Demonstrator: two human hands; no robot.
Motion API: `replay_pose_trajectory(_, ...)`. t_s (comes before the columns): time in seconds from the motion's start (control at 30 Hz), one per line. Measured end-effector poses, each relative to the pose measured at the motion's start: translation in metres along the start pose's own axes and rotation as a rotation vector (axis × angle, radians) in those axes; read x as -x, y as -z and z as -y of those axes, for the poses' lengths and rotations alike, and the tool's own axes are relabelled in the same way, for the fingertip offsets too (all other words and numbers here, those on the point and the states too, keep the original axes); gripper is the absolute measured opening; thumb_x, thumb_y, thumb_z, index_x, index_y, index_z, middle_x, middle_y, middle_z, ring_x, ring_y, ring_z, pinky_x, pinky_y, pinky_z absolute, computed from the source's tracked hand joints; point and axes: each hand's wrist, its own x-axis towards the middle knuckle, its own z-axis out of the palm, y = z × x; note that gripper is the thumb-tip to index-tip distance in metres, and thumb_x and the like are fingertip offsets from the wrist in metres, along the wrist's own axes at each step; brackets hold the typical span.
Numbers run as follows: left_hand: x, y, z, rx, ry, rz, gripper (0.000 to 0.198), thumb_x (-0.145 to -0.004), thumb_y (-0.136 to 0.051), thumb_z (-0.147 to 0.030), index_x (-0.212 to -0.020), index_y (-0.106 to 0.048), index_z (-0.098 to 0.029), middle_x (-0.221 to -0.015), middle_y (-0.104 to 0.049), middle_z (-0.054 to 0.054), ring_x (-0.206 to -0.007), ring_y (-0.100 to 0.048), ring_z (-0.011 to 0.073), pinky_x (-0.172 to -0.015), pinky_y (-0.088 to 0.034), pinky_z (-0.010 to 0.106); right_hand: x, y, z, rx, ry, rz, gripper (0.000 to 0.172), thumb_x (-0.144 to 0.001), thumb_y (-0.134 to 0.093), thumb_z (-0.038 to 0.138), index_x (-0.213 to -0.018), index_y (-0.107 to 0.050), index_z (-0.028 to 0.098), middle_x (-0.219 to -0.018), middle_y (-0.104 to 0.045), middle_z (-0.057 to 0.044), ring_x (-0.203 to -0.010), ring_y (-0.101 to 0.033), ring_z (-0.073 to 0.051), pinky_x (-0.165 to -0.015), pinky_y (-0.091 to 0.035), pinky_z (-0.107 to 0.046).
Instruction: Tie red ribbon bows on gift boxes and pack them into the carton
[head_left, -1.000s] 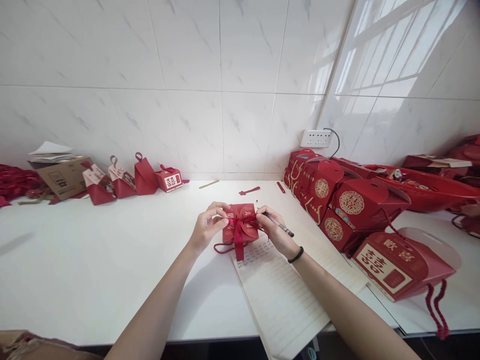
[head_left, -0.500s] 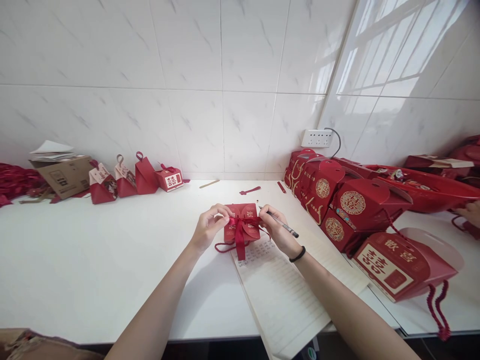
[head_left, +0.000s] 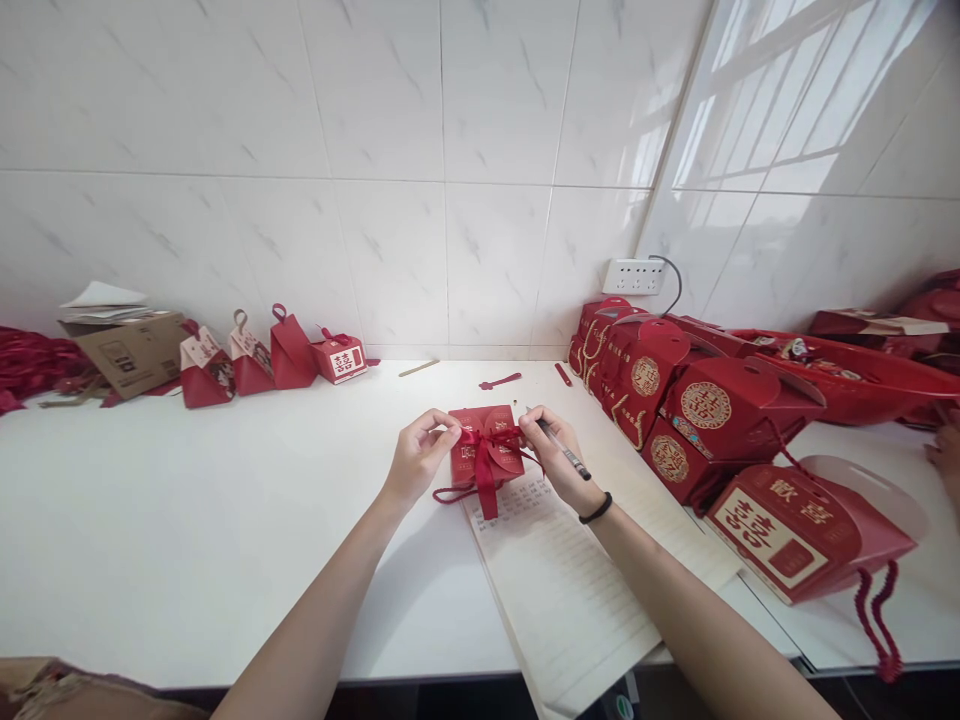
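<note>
In the head view a small red gift box (head_left: 465,470) with gold lettering sits at the top end of a lined notebook (head_left: 559,590). A dark red ribbon (head_left: 486,485) is tied in a bow across its top, with tails hanging over the front. My left hand (head_left: 424,450) pinches the bow's left loop between thumb and forefinger. On the other side, my right hand (head_left: 559,455) pinches the right loop, and a pen (head_left: 568,456) is also held in it, slanting down to the right. A twisted red cord loops out at the box's lower left.
Red boxes (head_left: 705,405) are stacked at right, before a red basin (head_left: 870,385). A larger red box (head_left: 810,530) lies nearer. Small gift boxes (head_left: 292,350), a cardboard box (head_left: 131,355) and ribbon scraps (head_left: 500,381) line the wall. Another person's hand (head_left: 946,455) shows at far right.
The gift box and bow have shifted slightly right between my hands, and the pen has tilted a little steeper. The other person's hand at far right has moved slightly lower.
</note>
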Motion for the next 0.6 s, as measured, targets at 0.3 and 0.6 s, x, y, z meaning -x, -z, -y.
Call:
replay_pose_trajectory(0.3,0.000,-0.001,0.001,-0.004,-0.014,-0.004,0.021,-0.075,-0.062,-0.037,-0.069,-0.057,-0.017,-0.070,-0.056,0.001,-0.066,-0.051,0.0130,-0.063,-0.042,0.026,-0.001,-0.002,0.004,-0.011,-0.035,0.048,0.045,-0.079,-0.056,0.060,-0.066,-0.043,0.019,-0.058,-0.034,0.004,-0.051,-0.030,-0.010,-0.048,-0.026,-0.023)
replay_pose_trajectory(0.6,0.000,-0.001,0.002,0.003,-0.013,-0.002,0.021,-0.076,-0.061,-0.036,-0.069,-0.056,-0.017,-0.070,-0.056,0.001,-0.066,-0.051,0.0129,-0.063,-0.042,0.026,0.000,0.003,0.012,0.172,0.012,0.166,0.045,-0.079,-0.056,0.060,-0.063,-0.047,0.019,-0.054,-0.040,0.003,-0.049,-0.034,-0.011,-0.047,-0.027,-0.024)
